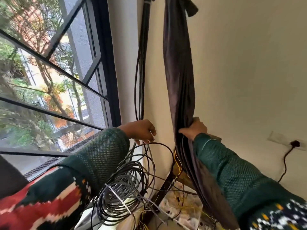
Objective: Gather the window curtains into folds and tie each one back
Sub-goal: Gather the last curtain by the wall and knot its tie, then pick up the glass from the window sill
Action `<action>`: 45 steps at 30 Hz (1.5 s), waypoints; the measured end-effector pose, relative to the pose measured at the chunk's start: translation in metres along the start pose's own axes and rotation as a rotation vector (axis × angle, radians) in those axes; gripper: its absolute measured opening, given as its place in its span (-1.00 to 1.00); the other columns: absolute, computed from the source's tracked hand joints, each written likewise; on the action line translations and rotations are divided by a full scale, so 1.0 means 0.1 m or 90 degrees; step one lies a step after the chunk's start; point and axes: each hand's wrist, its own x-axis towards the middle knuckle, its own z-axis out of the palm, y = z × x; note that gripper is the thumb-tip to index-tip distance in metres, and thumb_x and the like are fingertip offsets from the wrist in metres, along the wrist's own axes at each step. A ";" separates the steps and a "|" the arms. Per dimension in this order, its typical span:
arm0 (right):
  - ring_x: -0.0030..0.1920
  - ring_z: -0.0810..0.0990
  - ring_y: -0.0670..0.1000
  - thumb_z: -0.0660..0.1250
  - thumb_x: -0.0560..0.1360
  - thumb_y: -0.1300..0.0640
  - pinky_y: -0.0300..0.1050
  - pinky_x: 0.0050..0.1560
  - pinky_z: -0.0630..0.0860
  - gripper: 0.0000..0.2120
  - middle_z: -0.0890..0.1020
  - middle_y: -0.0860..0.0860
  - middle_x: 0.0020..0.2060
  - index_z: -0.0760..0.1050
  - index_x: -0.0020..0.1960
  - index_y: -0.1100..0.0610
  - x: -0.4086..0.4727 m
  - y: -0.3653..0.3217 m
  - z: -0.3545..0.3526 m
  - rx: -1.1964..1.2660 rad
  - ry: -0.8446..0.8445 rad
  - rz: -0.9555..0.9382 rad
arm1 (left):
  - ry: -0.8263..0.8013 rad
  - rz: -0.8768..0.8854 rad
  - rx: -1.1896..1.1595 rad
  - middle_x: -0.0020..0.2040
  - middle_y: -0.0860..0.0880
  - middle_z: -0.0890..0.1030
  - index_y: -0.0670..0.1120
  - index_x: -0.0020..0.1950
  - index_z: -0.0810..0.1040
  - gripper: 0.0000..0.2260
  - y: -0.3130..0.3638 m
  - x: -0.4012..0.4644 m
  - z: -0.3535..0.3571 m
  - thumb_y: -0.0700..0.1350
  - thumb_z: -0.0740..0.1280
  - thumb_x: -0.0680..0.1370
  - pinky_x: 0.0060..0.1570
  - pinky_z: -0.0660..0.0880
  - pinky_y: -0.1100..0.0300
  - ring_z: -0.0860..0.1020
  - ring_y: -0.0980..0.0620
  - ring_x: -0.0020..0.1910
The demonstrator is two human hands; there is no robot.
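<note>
- Head view, only cam: dark curtain (178, 72) hangs bunched into a narrow column of folds against the cream wall (249, 72), just R of the window (49, 72); top end knotted or looped near the frame's upper edge, lower end trails down past the R sleeve (232, 176).
- R hand (193, 129) grips the curtain abt mid-height: fingers curled round the gathered folds from the wall side, thumb on the near side, fabric squeezed tight in the fist.
- L hand (141, 131) holds nothing as far as I can see; fingers loosely curled and pointing down, tips at or just above the top loop of the cable coil (124, 193). Can't tell if they actually touch the wire.
- L sleeve (99, 155) green mesh knit, w/ red and white pattern lower down.
- Cable coil is grey and black wire, bound w/ white zip ties (119, 199), sits below the L hand by the window's lower corner.
- Black cables (141, 72) run up the wall betw. window frame and curtain.
- Thin yellow wires (177, 163) tangle beside the curtain's lower part.
- Far R: wall socket (292, 143) w/ a black plug in it, cord drooping down.
</note>
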 end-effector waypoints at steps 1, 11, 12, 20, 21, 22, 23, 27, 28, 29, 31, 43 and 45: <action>0.31 0.38 0.22 0.51 0.27 -0.05 0.05 0.28 0.40 -0.14 0.40 0.18 0.31 0.16 0.42 0.19 0.00 -0.03 0.04 -0.041 -0.018 0.001 | 0.002 -0.001 0.001 0.06 -0.17 0.61 -0.18 0.26 0.45 -0.71 0.00 -0.03 -0.02 -0.23 0.28 0.54 -0.26 0.56 0.26 0.60 0.05 -0.08; 0.00 0.59 0.12 0.35 0.46 -0.13 -0.15 -0.16 0.58 -0.45 0.66 0.12 0.05 0.43 0.22 0.29 -0.55 -0.44 0.27 -0.520 -0.470 -0.053 | -0.090 -0.119 0.064 0.17 -0.20 0.55 -0.23 0.28 0.44 -0.72 -0.07 -0.55 0.07 -0.21 0.23 0.57 -0.06 0.56 0.10 0.57 -0.11 0.11; -0.04 0.61 0.14 0.31 0.51 -0.08 -0.14 -0.34 0.58 -0.52 0.65 0.15 0.06 0.43 0.19 0.32 -0.61 -0.53 0.31 -0.496 -0.549 -0.029 | -0.102 -0.137 0.069 0.19 -0.21 0.55 -0.25 0.27 0.45 -0.72 -0.06 -0.60 0.06 -0.21 0.24 0.57 -0.11 0.57 0.12 0.58 -0.12 0.10; -0.63 0.52 -0.01 0.16 0.57 0.34 -0.27 -0.69 0.41 -0.84 0.49 0.20 -0.33 0.46 -0.10 0.38 -1.30 -1.77 -0.06 -0.285 -0.499 -0.289 | -0.024 -0.249 0.199 0.17 -0.22 0.56 -0.30 0.29 0.42 -0.70 0.19 -1.25 -0.47 -0.26 0.23 0.57 -0.49 0.43 0.39 0.53 0.02 -0.38; -0.68 0.48 -0.08 0.18 0.55 0.35 -0.32 -0.69 0.39 -0.85 0.49 0.17 -0.36 0.49 -0.01 0.41 -1.39 -1.93 -0.17 -0.283 -0.455 -0.366 | 0.011 -0.251 0.231 0.11 -0.23 0.58 -0.27 0.29 0.42 -0.71 0.28 -1.38 -0.58 -0.27 0.22 0.57 -0.60 0.34 0.41 0.46 0.08 -0.49; -0.70 0.44 -0.14 0.20 0.53 0.36 -0.34 -0.69 0.37 -0.84 0.49 0.15 -0.38 0.51 0.03 0.40 -1.46 -2.08 -0.28 -0.274 -0.404 -0.436 | 0.057 -0.251 0.260 -0.03 -0.22 0.61 -0.27 0.25 0.45 -0.74 0.39 -1.50 -0.68 -0.28 0.21 0.57 -0.65 0.30 0.40 0.41 0.13 -0.54; -0.71 0.42 -0.16 0.21 0.51 0.38 -0.35 -0.69 0.35 -0.85 0.49 0.14 -0.40 0.53 0.01 0.37 -1.54 -2.19 -0.41 -0.250 -0.360 -0.488 | 0.115 -0.244 0.292 -0.21 -0.17 0.58 -0.28 0.16 0.50 -0.79 0.51 -1.60 -0.78 -0.28 0.21 0.56 -0.66 0.30 0.37 0.39 0.11 -0.53; -0.50 0.54 -0.09 0.25 0.50 0.31 -0.31 -0.54 0.45 -0.89 0.52 0.13 -0.37 0.53 -0.17 0.26 -1.81 -2.67 -0.88 -0.093 -0.167 -0.676 | 0.253 -0.259 0.348 -0.47 -0.01 0.42 -0.24 -0.27 0.43 -0.79 0.83 -2.08 -1.22 -0.29 0.18 0.57 -0.49 0.32 0.28 0.39 0.02 -0.45; -0.46 0.54 -0.12 0.27 0.49 0.27 -0.28 -0.48 0.46 -0.89 0.54 0.11 -0.35 0.56 -0.12 0.27 -1.85 -2.78 -0.95 -0.012 -0.089 -0.735 | 0.275 -0.269 0.337 -0.54 0.00 0.43 -0.17 -0.33 0.39 -0.73 0.85 -2.19 -1.34 -0.28 0.17 0.58 -0.48 0.33 0.28 0.40 0.05 -0.49; -0.49 0.51 -0.20 0.30 0.48 0.22 -0.28 -0.45 0.44 -0.88 0.53 0.05 -0.38 0.58 -0.09 0.25 -1.91 -2.91 -1.01 0.108 -0.027 -0.791 | 0.316 -0.266 0.322 -0.59 0.01 0.46 -0.15 -0.36 0.39 -0.71 0.87 -2.33 -1.47 -0.28 0.16 0.57 -0.52 0.35 0.31 0.43 0.08 -0.54; -0.53 0.45 -0.24 0.34 0.46 0.13 -0.25 -0.41 0.41 -0.93 0.52 -0.13 -0.46 0.57 -0.18 0.09 -2.11 -3.12 -1.11 0.376 0.017 -0.863 | 0.442 -0.213 0.308 -0.49 -0.01 0.54 -0.16 -0.29 0.47 -0.77 0.96 -2.67 -1.63 -0.27 0.15 0.55 -0.62 0.37 0.37 0.46 0.14 -0.60; -0.51 0.34 -0.20 0.29 0.45 0.22 -0.29 -0.40 0.28 -0.93 0.39 -0.16 -0.54 0.54 -0.17 0.11 -3.69 -3.42 -0.85 0.803 -0.139 -1.191 | 0.911 0.026 0.013 -0.59 0.05 0.52 -0.15 -0.40 0.49 -0.78 0.56 -4.25 -1.13 -0.35 0.33 0.43 -0.62 0.35 0.31 0.43 0.19 -0.64; -0.50 0.36 -0.18 0.29 0.42 0.19 -0.34 -0.36 0.27 -0.91 0.41 -0.15 -0.52 0.57 -0.16 0.14 -3.91 -3.42 -0.65 0.728 -0.152 -1.223 | 0.930 -0.079 0.023 -0.62 0.08 0.51 -0.10 -0.42 0.47 -0.70 0.41 -4.47 -1.03 -0.37 0.28 0.48 -0.60 0.37 0.32 0.42 0.22 -0.65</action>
